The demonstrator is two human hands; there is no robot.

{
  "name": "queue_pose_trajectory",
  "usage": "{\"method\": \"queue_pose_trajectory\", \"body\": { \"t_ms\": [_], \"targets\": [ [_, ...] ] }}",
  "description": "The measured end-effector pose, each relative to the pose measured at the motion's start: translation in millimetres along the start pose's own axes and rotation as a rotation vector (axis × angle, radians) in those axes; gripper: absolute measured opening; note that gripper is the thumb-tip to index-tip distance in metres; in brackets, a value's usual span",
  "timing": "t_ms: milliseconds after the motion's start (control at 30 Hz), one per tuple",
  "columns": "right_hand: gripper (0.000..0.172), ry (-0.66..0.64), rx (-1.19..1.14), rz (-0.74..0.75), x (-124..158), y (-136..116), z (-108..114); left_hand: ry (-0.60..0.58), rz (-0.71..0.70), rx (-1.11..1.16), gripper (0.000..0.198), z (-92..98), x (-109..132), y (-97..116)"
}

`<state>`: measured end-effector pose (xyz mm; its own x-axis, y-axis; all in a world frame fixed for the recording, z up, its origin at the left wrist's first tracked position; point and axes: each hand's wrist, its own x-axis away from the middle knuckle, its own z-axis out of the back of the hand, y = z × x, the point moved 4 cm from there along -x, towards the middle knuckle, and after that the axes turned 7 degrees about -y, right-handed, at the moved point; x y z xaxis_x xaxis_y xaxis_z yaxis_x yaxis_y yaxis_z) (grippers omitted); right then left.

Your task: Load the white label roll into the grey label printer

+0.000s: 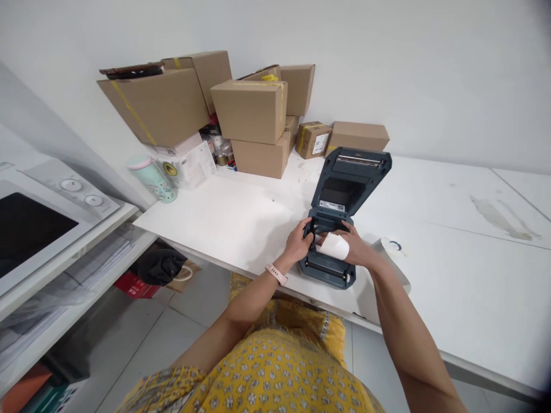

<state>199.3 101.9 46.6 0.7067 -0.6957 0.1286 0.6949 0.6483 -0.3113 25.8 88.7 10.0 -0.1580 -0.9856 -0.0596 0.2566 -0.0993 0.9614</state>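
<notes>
A dark grey label printer (pixel 344 189) sits near the front edge of the white table (pixel 451 275), its lid tilted up and back. My left hand (pixel 299 241) grips the left side of the printer's open paper bay, fingers curled on it. My right hand (pixel 355 245) is closed on a white roll of paper (pixel 334 246), held over the bay. A pale watch strap is on my left wrist.
Stacked cardboard boxes (pixel 252 112) stand at the back left by the wall, with a white carton and a mint tumbler (pixel 152 178) beside them. A white liner strip (pixel 394 255) lies right of the printer. A microwave (pixel 38 218) sits on a shelf at left.
</notes>
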Motion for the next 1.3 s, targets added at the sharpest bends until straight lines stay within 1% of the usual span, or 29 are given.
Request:
{"method": "queue_pose_trajectory", "body": {
  "t_ms": [67,133,200,300,433,500,600,700,767,867,967,1067,1200,1300],
  "targets": [
    [0.036,-0.013,-0.041,0.010,3,-6,3,0.000,-0.009,0.001,0.054,0.0,0,0],
    [0.041,-0.031,-0.102,0.013,5,-10,7,0.001,-0.020,-0.004,0.054,0.1,0,0],
    [0.040,-0.049,-0.152,0.025,6,-9,8,0.001,-0.025,-0.014,0.054,0.4,0,1],
    [0.036,-0.058,-0.158,0.065,5,2,6,-0.006,-0.009,-0.029,0.055,0.9,0,2],
    [0.036,-0.056,-0.105,0.116,2,22,-2,-0.044,0.005,-0.007,0.057,1.3,0,4],
    [0.036,-0.049,-0.091,0.127,1,25,-4,-0.067,0.008,0.021,0.059,1.4,0,4],
    [0.033,-0.045,-0.101,0.121,3,14,0,-0.090,0.001,0.052,0.060,1.4,0,4],
    [0.031,-0.062,-0.123,0.043,5,-3,7,-0.095,-0.020,0.071,0.060,1.4,0,3],
    [0.036,-0.071,-0.137,-0.010,6,-12,10,-0.090,-0.022,0.071,0.060,1.3,0,3],
    [0.042,-0.056,-0.122,-0.038,9,-20,9,-0.086,-0.012,0.058,0.060,0.7,1,4],
    [0.042,0.017,-0.017,-0.053,17,-25,-1,-0.082,0.006,0.056,0.061,-0.1,0,5],
    [0.042,0.157,0.137,-0.085,30,-33,-17,-0.077,0.005,0.056,0.061,-1.1,0,5],
    [0.047,0.373,0.286,-0.146,48,-55,-35,-0.061,-0.006,0.077,0.061,-1.8,-1,4],
    [0.050,0.478,0.304,-0.162,58,-75,-46,-0.057,-0.002,0.085,0.061,-1.9,-1,3]
  ]
}}
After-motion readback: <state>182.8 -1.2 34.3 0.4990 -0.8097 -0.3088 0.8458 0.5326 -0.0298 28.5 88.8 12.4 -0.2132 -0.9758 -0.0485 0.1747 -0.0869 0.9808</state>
